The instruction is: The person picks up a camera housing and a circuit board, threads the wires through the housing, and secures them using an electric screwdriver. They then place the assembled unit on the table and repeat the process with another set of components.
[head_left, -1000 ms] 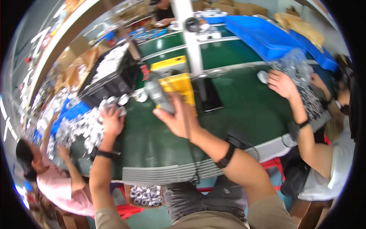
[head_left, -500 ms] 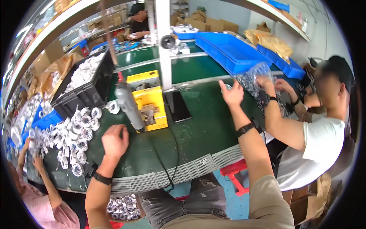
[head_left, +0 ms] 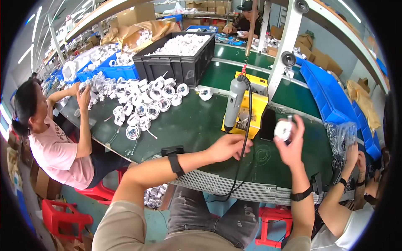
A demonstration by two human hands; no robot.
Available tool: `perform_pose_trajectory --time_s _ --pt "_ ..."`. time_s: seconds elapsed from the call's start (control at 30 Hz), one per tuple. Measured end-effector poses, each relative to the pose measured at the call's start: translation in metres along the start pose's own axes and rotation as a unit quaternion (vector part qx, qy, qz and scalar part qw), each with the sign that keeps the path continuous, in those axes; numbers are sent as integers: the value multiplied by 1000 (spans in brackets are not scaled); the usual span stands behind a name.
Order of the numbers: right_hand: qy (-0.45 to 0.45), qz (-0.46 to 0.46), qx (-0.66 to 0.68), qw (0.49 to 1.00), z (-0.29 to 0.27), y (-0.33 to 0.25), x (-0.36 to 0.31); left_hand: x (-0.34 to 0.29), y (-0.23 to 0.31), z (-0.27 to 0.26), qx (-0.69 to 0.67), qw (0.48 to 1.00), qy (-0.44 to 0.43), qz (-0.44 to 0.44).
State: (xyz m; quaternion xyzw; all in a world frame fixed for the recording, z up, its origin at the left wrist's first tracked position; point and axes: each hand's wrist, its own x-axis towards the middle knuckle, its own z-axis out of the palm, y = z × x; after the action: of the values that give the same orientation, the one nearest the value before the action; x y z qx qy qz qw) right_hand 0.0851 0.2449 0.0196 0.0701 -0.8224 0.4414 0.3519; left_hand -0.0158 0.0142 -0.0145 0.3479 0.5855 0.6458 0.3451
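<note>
My right hand (head_left: 292,144) is raised over the right part of the green bench, its fingers closed round a white round light fitting (head_left: 283,130). My left hand (head_left: 229,148) holds nothing that I can see; its fingers are loosely bent and apart. Its fingertips reach the black cable (head_left: 250,111) of a grey electric screwdriver (head_left: 235,100), though whether they touch it I cannot tell. That screwdriver hangs upright in front of a yellow box-shaped stand (head_left: 256,106). Behind my right hand lies a dark flat panel (head_left: 267,126), partly hidden by the stand.
Many white light fittings (head_left: 153,111) lie heaped at the left, below a black crate (head_left: 176,69) of small white parts. A co-worker in pink (head_left: 63,142) sits left; another's hand (head_left: 351,154) is by a clear plastic bag (head_left: 341,136) at right. A blue tray (head_left: 324,94) stands beyond.
My view has swung left. My left hand has moved from beside the heap to the screwdriver's cable. My right hand has drawn away from the plastic bag, and the white fitting now shows plainly in it.
</note>
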Motion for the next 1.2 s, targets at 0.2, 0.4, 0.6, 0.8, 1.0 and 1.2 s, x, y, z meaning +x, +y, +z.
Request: perform_pose_trajectory --time_s 0.2,0.4,0.6,0.8,1.0,1.2 --pt "-174 -72 -107 976 39 -15 -20 11 1 18 -225 971 11 -83" --pt "-238 33 10 971 39 -14 -14 1 16 18 -150 985 34 -77" --pt "-186 280 381 861 27 5 -9 2 9 10 -180 979 42 -81" --pt "-215 374 341 836 14 6 -5 -4 4 15 -187 981 13 -58" --pt "-250 401 313 823 11 1 -7 -3 15 16 -187 978 -7 -88" --pt "-233 281 260 894 6 -13 -4 -6 5 8 -183 981 4 -60"
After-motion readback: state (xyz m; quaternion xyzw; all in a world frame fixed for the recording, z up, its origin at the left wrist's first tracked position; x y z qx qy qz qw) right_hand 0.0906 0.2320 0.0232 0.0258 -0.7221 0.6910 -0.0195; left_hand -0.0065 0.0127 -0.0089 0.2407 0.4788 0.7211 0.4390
